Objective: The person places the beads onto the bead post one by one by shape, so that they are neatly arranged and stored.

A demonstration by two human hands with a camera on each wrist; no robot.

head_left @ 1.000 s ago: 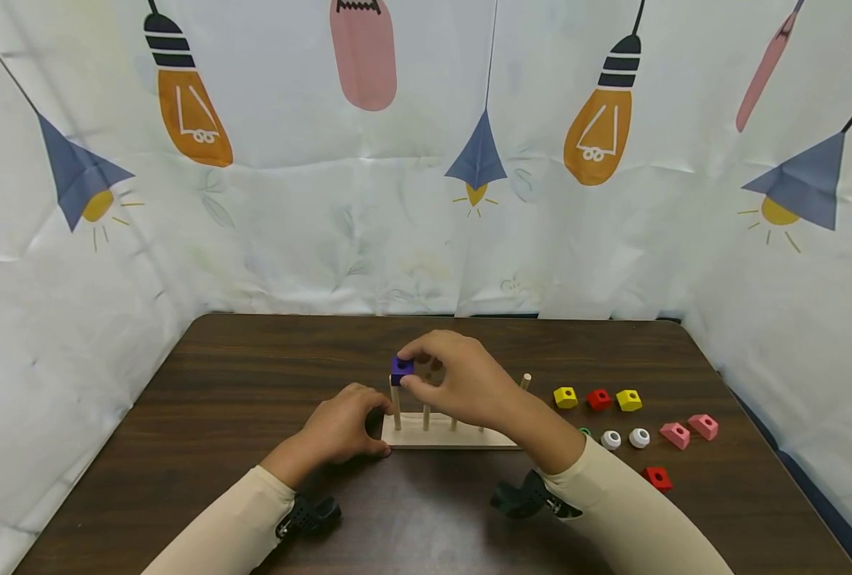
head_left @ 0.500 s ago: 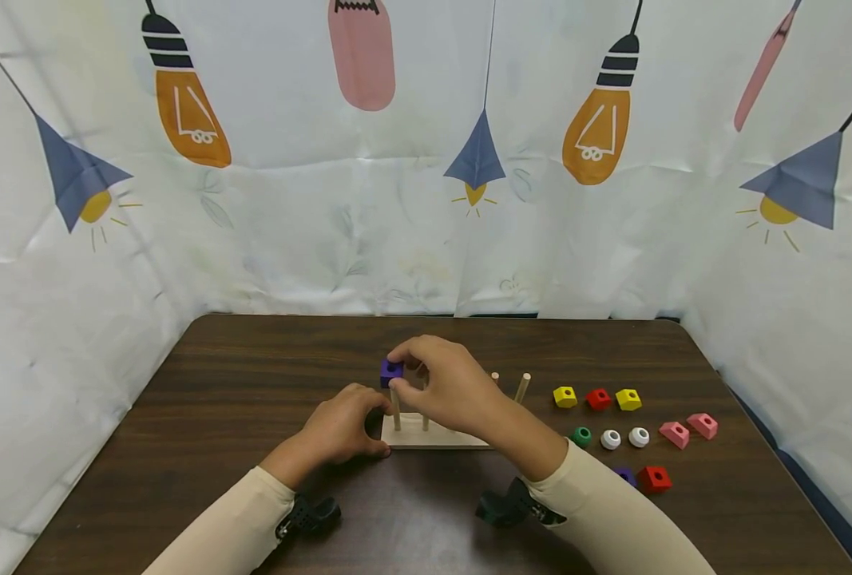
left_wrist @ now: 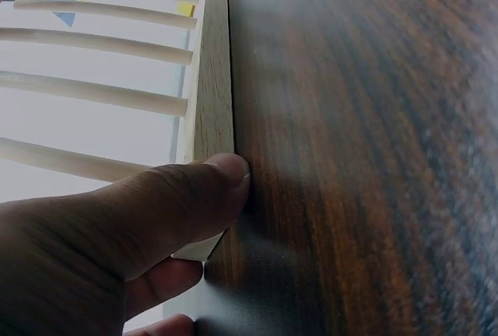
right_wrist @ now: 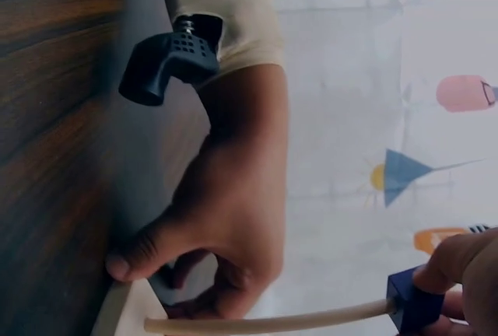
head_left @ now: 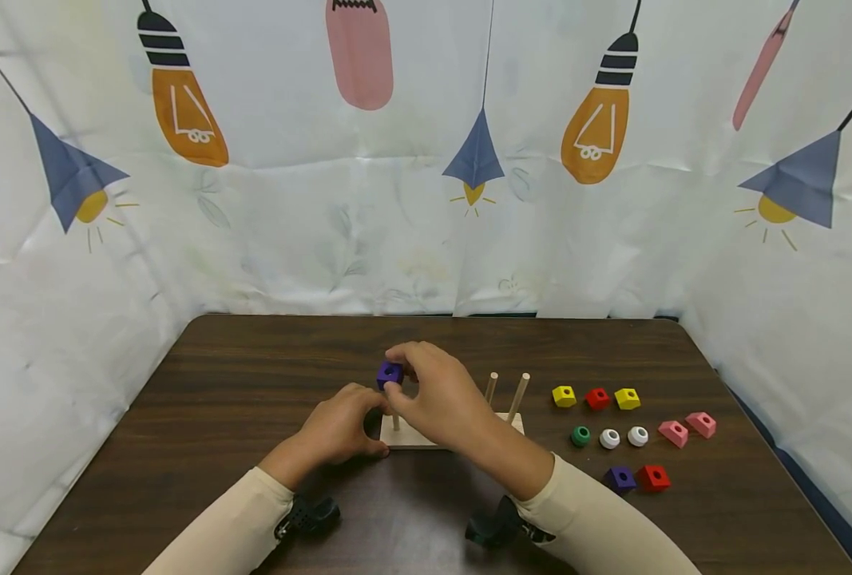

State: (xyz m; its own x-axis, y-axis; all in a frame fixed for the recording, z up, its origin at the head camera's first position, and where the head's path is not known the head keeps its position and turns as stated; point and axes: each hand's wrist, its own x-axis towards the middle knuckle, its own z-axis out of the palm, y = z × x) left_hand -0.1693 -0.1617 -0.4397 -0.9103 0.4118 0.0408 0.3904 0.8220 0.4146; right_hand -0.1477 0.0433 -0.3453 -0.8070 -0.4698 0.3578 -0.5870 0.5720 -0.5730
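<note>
My right hand [head_left: 436,395] pinches a purple cube-shaped bead [head_left: 390,375] with a hole through it, between thumb and fingers. In the right wrist view, that purple bead [right_wrist: 414,301] meets the tip of the end peg [right_wrist: 272,325]. The wooden peg stand [head_left: 407,436] has several upright pegs on a flat base; my right hand hides its middle pegs in the head view. My left hand [head_left: 342,423] grips the left end of the base. In the left wrist view, its thumb [left_wrist: 179,204] presses on the front edge of the base [left_wrist: 215,95].
Right of the stand lie yellow beads [head_left: 564,397] and a red one [head_left: 598,399], a green round bead [head_left: 580,436], white round beads [head_left: 609,438], pink pieces [head_left: 673,434], another purple cube [head_left: 620,479] and a red cube [head_left: 654,478]. Printed cloth [head_left: 426,239] hangs behind the table.
My right hand has moved left and slightly down with the purple bead, towards the leftmost peg. The right-hand pegs and the green bead have come into view. My left hand stays put.
</note>
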